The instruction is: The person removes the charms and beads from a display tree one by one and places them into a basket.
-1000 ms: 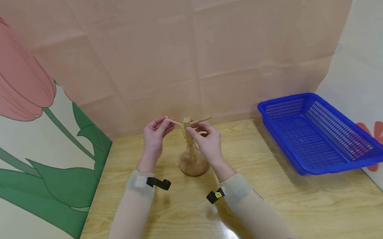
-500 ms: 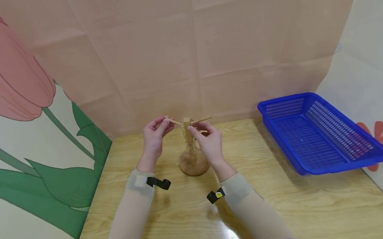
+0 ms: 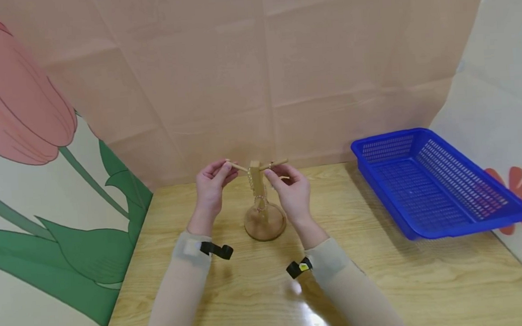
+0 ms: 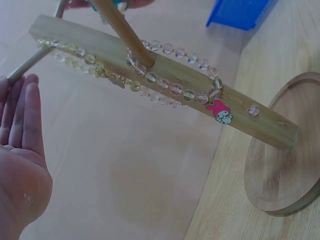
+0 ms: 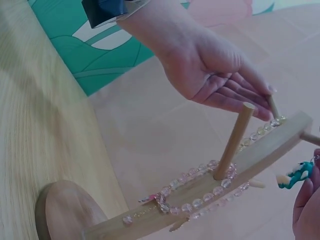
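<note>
A wooden jewelry stand stands upright on its round base. My left hand pinches the outer end of its left peg. A bracelet of clear and yellowish beads hangs from that peg against the post. Around the lower front peg loops a bracelet of pinkish beads with a pink-hooded charm. At the right peg, my right hand pinches a beaded bracelet with a teal charm; most of its beads are hidden.
A blue plastic basket stands to the right on the wood-grain table. Behind the stand rises a pinkish sheet. A tulip-printed panel borders the left side, a pale flowered one the right.
My right hand has moved right, away from the post along the right peg, with the bracelet. My left hand keeps its pinch on the left peg.
</note>
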`<state>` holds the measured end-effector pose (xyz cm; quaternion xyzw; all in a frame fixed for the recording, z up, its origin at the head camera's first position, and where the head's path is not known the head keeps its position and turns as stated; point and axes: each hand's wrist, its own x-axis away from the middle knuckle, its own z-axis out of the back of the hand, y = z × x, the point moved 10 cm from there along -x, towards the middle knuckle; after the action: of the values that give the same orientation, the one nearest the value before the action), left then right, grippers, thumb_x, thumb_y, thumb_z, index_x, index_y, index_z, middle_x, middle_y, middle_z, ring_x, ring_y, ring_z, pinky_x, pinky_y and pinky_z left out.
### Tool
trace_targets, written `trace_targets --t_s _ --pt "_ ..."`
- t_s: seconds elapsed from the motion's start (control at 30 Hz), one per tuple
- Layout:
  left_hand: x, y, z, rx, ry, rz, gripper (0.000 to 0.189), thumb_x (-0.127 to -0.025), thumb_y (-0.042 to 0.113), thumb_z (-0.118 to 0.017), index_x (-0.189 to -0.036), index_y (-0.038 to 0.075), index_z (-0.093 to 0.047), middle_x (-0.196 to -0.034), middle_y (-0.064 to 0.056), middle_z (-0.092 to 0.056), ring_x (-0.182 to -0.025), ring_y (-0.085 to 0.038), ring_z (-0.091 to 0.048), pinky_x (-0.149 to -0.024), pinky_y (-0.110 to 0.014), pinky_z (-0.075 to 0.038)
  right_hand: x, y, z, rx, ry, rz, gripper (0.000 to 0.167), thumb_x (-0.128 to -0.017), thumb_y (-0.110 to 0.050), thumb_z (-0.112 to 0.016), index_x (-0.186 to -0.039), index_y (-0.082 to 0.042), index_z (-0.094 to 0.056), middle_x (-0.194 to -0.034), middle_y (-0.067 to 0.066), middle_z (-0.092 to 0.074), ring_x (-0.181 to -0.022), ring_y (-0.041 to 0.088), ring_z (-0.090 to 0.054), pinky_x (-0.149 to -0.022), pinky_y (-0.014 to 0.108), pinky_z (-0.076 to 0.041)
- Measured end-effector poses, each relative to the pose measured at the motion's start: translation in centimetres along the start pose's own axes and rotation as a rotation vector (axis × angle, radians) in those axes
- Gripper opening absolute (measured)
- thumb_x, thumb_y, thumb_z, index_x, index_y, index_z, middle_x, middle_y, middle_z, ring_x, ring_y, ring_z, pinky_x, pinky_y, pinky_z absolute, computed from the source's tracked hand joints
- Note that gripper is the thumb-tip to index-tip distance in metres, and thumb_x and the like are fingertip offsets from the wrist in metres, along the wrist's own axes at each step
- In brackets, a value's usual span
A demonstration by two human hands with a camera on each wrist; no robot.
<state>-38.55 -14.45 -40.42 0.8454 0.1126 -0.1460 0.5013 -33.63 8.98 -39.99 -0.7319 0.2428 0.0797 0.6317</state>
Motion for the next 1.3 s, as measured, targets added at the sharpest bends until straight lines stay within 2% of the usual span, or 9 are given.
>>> trace_targets --t_s 0.13,0.4,0.5,0.6,0.77,0.9,1.1,1.2,1.3 --pt "0.1 0.0 0.1 0.006 0.008 0.005 0.015 -0.103 -0.005 -0.067 -0.103 0.005 -0.079 -0.107 -0.026 -0.078 -0.089 -0.02 -0.08 -0.084 -0.034 -0.068 -0.1 -0.6 0.7 -0.016 0.019 0.033 0.024 -0.095 -0.018 -0.086 -0.107 0.001 -0.079 -0.092 0.0 -0.074 -0.077 0.014 -0.064 -0.063 0.019 -0.054" --pt "0.2 0.0 -0.1 0.012 0.01 0.002 0.01 -0.103 -0.006 -0.067 -0.11 -0.009 -0.073 -0.101 -0.014 -0.081 -0.088 -0.02 -0.08 -0.084 -0.034 -0.068 -0.3 -0.9 2.1 -0.05 0.081 0.029 0.025 -0.093 -0.009 -0.086 -0.11 0.007 -0.077 -0.092 -0.003 -0.075 -0.08 0.013 -0.067 -0.066 0.019 -0.055" --pt "0.2 0.0 0.0 0.012 0.011 -0.006 0.009 -0.103 -0.006 -0.067 -0.108 -0.006 -0.074 -0.102 -0.016 -0.08 -0.088 -0.02 -0.08 -0.084 -0.033 -0.068 -0.4 -1.0 2.3 -0.061 0.084 0.029 0.027 -0.093 -0.007 -0.086 -0.113 0.008 -0.077 -0.092 -0.004 -0.074 -0.081 0.012 -0.067 -0.066 0.019 -0.054" --pt "0.2 0.1 0.0 0.017 0.009 -0.008 0.013 -0.102 -0.007 -0.067 -0.103 0.001 -0.078 -0.103 -0.019 -0.08 -0.088 -0.021 -0.08 -0.084 -0.034 -0.068 -0.5 -1.1 2.6 -0.063 0.08 0.035 0.028 -0.093 -0.006 -0.086 -0.116 0.008 -0.076 -0.093 -0.005 -0.074 -0.081 0.011 -0.066 -0.066 0.018 -0.053" --pt "0.2 0.1 -0.2 0.014 0.001 -0.006 0.021 -0.103 -0.006 -0.066 -0.1 0.01 -0.079 -0.103 -0.018 -0.08 -0.088 -0.02 -0.08 -0.084 -0.034 -0.068 -0.7 -1.5 3.2 -0.044 0.084 0.05 0.029 -0.091 -0.005 -0.086 -0.117 0.006 -0.077 -0.093 -0.006 -0.074 -0.081 0.009 -0.065 -0.067 0.018 -0.053" --pt "0.1 0.1 -0.2 0.011 0.0 -0.012 0.019 -0.103 -0.006 -0.066 -0.102 0.008 -0.079 -0.104 -0.02 -0.079 -0.089 -0.02 -0.08 -0.084 -0.034 -0.068 -0.9 -1.9 3.7 -0.023 0.075 0.068 0.031 -0.091 -0.005 -0.086 -0.118 0.006 -0.077 -0.094 -0.006 -0.074 -0.078 0.01 -0.064 -0.066 0.018 -0.054" --pt "0.2 0.1 -0.3 0.003 -0.002 -0.015 0.012 -0.104 -0.007 -0.065 -0.108 -0.004 -0.076 -0.099 -0.011 -0.081 -0.088 -0.02 -0.08 -0.084 -0.033 -0.068 -1.2 -2.2 4.9 0.022 0.071 0.074 0.028 -0.093 -0.005 -0.085 -0.119 0.004 -0.077 -0.094 -0.008 -0.074 -0.082 0.01 -0.065 -0.071 0.02 -0.053" --pt "0.1 0.1 -0.3 0.0 -0.003 -0.012 0.015 -0.104 -0.008 -0.064 -0.107 -0.001 -0.077 -0.1 -0.01 -0.081 -0.089 -0.019 -0.08 -0.085 -0.033 -0.068 -1.5 -2.4 5.5 0.02 0.074 0.082 0.029 -0.093 -0.004 -0.084 -0.119 0.006 -0.076 -0.094 -0.007 -0.074 -0.084 0.01 -0.066 -0.071 0.021 -0.052" --pt "0.1 0.0 -0.2 -0.002 0.001 -0.012 0.023 -0.104 -0.008 -0.064 -0.102 0.009 -0.079 -0.103 -0.016 -0.08 -0.09 -0.019 -0.08 -0.085 -0.033 -0.068 -1.8 -2.6 6.1 0.022 0.077 0.083 0.031 -0.093 -0.005 -0.085 -0.12 0.009 -0.075 -0.094 -0.007 -0.074 -0.084 0.01 -0.066 -0.069 0.02 -0.052"
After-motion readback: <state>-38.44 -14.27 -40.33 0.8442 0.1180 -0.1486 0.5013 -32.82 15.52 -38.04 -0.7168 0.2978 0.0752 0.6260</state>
